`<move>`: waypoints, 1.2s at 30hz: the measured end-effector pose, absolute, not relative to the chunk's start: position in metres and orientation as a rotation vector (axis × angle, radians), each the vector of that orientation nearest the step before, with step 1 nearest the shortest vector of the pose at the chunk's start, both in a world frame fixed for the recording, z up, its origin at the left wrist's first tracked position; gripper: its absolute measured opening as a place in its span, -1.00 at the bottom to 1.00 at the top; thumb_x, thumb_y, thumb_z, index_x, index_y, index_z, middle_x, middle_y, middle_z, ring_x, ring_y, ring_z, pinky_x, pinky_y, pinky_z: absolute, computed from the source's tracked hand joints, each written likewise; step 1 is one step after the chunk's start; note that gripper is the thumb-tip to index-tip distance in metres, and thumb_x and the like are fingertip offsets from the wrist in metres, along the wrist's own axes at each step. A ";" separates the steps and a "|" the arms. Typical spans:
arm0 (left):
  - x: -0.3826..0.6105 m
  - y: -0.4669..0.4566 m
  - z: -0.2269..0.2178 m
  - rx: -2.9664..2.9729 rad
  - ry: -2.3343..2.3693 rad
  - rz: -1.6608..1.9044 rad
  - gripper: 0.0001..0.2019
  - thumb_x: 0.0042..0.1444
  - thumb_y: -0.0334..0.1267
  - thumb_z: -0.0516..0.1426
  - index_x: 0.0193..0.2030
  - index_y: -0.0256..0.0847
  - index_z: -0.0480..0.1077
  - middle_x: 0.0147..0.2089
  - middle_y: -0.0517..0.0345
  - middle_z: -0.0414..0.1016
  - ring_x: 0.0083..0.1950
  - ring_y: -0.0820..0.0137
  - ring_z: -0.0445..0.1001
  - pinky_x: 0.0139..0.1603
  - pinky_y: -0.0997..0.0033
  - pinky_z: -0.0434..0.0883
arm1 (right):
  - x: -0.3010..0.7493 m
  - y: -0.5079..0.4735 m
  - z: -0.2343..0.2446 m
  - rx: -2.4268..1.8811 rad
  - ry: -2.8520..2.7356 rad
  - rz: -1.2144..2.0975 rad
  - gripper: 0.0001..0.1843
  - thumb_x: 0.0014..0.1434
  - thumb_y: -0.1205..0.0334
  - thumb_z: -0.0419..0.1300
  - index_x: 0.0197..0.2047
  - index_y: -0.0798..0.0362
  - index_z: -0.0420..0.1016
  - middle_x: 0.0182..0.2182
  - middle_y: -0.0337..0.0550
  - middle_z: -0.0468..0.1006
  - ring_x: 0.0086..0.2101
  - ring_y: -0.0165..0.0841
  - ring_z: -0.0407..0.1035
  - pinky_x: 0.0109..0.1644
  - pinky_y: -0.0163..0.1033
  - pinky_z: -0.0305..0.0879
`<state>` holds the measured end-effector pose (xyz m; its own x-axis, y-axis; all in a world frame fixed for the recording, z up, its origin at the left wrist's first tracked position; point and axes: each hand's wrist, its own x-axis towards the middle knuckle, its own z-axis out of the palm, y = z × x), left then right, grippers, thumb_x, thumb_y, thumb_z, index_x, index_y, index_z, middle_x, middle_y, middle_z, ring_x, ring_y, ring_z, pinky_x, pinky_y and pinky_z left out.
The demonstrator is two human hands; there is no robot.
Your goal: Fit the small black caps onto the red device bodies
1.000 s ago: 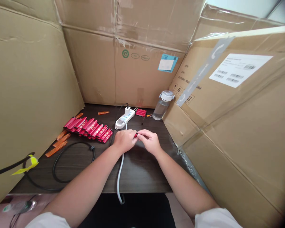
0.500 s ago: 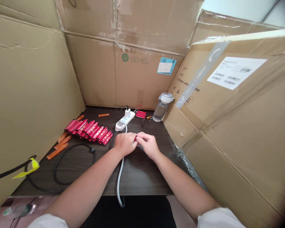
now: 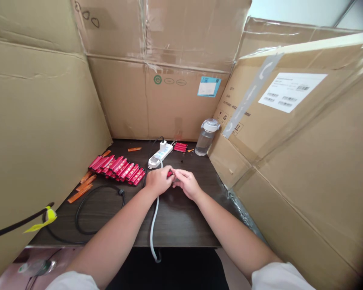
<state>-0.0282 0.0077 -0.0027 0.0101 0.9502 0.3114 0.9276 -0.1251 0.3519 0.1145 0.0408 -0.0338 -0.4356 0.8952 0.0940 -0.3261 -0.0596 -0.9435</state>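
Note:
My left hand (image 3: 158, 180) is closed round a small red stick-like piece (image 3: 169, 174), of which only a bit shows between thumb and fingers. Right beside it, my right hand (image 3: 187, 183) has thumb and forefinger pinched together at the end of that piece. Whatever lies in this pinch is too small to make out. Left of the hands lies a pile of flat red sticks (image 3: 117, 168) with gold print and black ends. A few more red sticks (image 3: 180, 147) form a short row behind the hands.
A white power strip (image 3: 160, 156) with a plug lies just behind my hands, its white cable (image 3: 152, 229) running under my left wrist. Orange strips (image 3: 81, 194) and a looped black cable (image 3: 76, 217) are at left. A water bottle (image 3: 204, 141) stands at back right. Cardboard walls (image 3: 169, 108) surround the dark table (image 3: 187, 229).
My right fingertips have shifted slightly on the red piece, which now shows more against my left hand. The camera view has tilted and moved a little.

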 end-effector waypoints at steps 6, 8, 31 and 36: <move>-0.029 0.013 -0.013 1.916 1.777 1.231 -0.69 0.07 -0.03 0.12 -0.12 -0.15 0.39 -0.30 0.16 0.52 -0.29 0.37 0.47 -0.25 0.42 0.32 | 0.119 0.046 -0.032 -0.653 -1.090 1.797 -0.62 0.06 0.01 0.25 -0.11 0.05 0.49 -0.43 -0.19 0.48 -0.49 -0.43 0.34 -0.53 -0.34 0.32; -0.028 0.017 -0.018 1.813 1.576 1.376 -0.74 0.06 -0.05 0.12 -0.20 -0.18 0.38 -0.38 0.22 0.45 -0.38 0.45 0.40 -0.30 0.46 0.30 | 0.122 0.050 -0.032 -0.696 -1.062 1.777 -0.64 0.06 0.00 0.24 -0.14 0.05 0.47 -0.43 -0.19 0.49 -0.53 -0.45 0.32 -0.57 -0.36 0.29; -0.028 0.013 0.000 0.804 0.686 1.375 -0.63 0.09 0.10 0.09 -0.29 -0.20 0.23 -0.69 0.35 0.27 -0.81 0.64 0.01 -0.80 0.69 -0.04 | 0.131 0.057 -0.029 -0.837 -1.081 1.771 -0.61 0.13 -0.07 0.15 -0.22 0.11 0.44 -0.49 -0.19 0.47 -0.63 -0.47 0.27 -0.64 -0.34 0.23; -0.032 0.013 0.000 0.785 0.608 1.342 -0.65 0.10 0.07 0.11 -0.34 -0.20 0.20 -0.71 0.43 0.12 -0.81 0.66 -0.03 -0.82 0.72 -0.08 | 0.133 0.055 -0.027 -0.865 -1.087 1.782 -0.63 0.13 -0.05 0.15 -0.23 0.11 0.44 -0.50 -0.19 0.46 -0.63 -0.47 0.26 -0.63 -0.34 0.22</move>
<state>-0.0317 0.0135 0.0004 0.1446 0.9881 0.0528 -0.6116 0.0473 0.7897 0.1326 0.0554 -0.0274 -0.3960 0.9101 -0.1222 -0.3075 -0.2568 -0.9162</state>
